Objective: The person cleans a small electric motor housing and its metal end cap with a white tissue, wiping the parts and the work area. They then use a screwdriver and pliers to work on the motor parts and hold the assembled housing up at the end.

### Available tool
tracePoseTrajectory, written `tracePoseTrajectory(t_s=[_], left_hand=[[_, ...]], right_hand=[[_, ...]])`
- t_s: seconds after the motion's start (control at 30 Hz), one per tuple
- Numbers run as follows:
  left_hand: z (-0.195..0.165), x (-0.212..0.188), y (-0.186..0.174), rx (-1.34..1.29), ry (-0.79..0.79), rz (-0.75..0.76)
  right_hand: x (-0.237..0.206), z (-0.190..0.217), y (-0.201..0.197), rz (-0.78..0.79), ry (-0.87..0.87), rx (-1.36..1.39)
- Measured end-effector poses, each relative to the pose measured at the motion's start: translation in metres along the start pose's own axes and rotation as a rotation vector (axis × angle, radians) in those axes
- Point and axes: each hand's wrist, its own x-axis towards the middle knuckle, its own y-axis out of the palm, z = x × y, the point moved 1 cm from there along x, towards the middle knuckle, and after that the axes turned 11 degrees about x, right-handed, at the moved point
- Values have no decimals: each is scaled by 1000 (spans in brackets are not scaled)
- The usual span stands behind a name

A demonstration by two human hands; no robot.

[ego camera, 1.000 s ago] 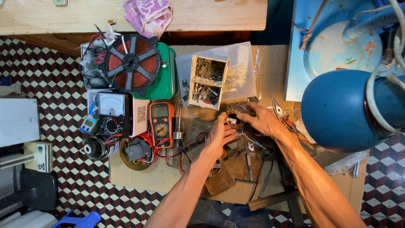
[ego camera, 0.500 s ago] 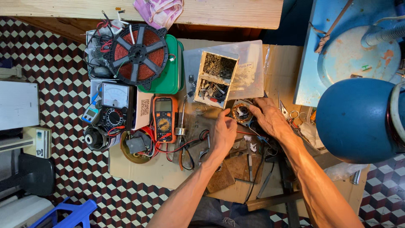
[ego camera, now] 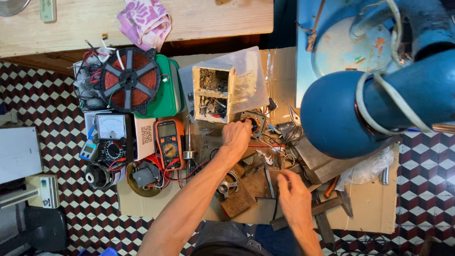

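The left hand (ego camera: 236, 136) reaches forward, grip pinching the small motor stator (ego camera: 252, 122) beside the parts box (ego camera: 212, 95) on the cluttered desk (ego camera: 369, 213). The right hand (ego camera: 295, 199) hovers nearer the body, fingers loosely curled; whether it holds anything is unclear.

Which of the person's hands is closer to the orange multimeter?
Left. The left hand is just to the right of the orange multimeter, over the small motor part. The right hand is lower and much farther right.

Bare wood of the workbench top (ego camera: 227, 23), matt brown cardboard sheet (ego camera: 369, 213), glossy orange plastic multimeter (ego camera: 169, 143), chipped blue-painted metal tank (ego camera: 379, 99), patterned cloth rag (ego camera: 144, 21).
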Motion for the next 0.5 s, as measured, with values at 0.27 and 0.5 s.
tracePoseTrajectory(t_s=[0.27,0.5], left_hand=[[-30,14,-11,108,-141,64],[-40,12,-14,192,-15,20]], right_hand=[[-5,-52,20,176,-118,-148],[-8,-65,9,146,-132,-103]])
